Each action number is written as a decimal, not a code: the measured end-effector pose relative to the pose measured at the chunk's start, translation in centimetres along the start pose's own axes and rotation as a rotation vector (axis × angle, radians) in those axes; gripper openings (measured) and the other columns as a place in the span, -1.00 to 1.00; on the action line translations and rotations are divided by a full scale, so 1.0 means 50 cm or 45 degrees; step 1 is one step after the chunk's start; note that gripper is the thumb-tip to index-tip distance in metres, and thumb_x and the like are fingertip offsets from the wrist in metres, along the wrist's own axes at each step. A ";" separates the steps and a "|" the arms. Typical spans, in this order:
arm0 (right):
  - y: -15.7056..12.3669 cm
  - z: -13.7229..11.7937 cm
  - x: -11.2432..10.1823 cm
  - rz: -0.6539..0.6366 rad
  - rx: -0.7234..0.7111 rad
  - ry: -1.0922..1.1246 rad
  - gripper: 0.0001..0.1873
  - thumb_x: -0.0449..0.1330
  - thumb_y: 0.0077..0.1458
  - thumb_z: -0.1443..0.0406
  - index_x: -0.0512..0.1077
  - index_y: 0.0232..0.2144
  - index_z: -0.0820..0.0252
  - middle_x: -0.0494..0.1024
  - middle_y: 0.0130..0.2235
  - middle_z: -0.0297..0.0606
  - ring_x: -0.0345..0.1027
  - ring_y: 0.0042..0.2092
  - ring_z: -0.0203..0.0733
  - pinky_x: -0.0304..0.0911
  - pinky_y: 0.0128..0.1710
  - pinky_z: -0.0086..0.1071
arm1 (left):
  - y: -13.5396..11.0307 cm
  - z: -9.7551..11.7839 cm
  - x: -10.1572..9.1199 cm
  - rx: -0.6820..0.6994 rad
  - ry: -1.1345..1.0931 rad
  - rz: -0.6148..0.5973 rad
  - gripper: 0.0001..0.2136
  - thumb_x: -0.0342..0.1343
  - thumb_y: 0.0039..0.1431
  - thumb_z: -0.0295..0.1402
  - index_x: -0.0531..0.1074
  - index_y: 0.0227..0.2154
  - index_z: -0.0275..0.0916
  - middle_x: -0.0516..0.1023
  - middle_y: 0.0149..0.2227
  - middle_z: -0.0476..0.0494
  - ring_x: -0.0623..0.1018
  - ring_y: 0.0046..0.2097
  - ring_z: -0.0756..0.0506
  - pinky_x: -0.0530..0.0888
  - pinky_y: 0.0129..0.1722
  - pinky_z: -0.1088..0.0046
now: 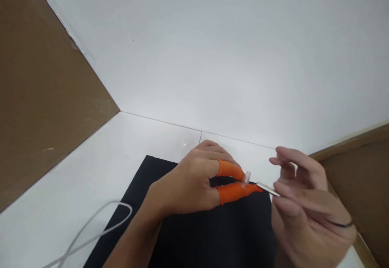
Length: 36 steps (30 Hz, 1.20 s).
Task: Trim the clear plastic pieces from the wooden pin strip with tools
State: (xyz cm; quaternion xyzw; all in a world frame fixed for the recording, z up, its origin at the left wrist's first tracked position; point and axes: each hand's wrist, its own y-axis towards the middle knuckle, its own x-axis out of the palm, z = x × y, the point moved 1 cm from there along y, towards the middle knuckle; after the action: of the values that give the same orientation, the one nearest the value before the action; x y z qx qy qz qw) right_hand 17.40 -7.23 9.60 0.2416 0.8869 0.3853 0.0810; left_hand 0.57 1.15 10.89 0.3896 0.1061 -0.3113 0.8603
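Note:
My left hand [194,179], with orange rubber finger cots [232,193] on thumb and index finger, is closed in a pinch on a small clear plastic piece [246,179]. The piece stands tilted between the two fingertips. From the right, my right hand [310,207] grips a slim silvery metal tool [267,188] between thumb and fingers, its other fingers raised and curled. The tool's tip is very near the clear piece and the orange thumb tip; I cannot tell whether they touch. Its rear end is hidden in the hand.
A black mat [212,235] lies under my hands on the white table [127,138]. At lower left, a white cable [100,211] loops over the mat's edge. A white wall [212,57] rises behind, with brown panels [45,90] at left and right.

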 end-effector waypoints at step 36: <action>-0.161 0.263 -0.213 0.168 0.535 -0.713 -0.62 0.30 0.34 0.11 0.51 0.07 0.19 0.59 0.12 -0.14 0.52 0.10 -0.03 0.47 0.11 0.02 | -0.242 -0.055 0.194 -0.380 0.705 0.576 -0.90 0.30 0.26 -0.50 0.61 -0.34 -0.15 0.76 -0.08 -0.14 0.63 0.05 -0.30 0.39 0.09 -0.03</action>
State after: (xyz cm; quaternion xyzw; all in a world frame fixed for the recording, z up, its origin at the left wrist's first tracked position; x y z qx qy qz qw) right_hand 28.03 -8.73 -5.75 0.4061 0.8727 0.1177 0.2443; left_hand 0.86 -7.31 -2.37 0.3431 0.2899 0.0223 0.8932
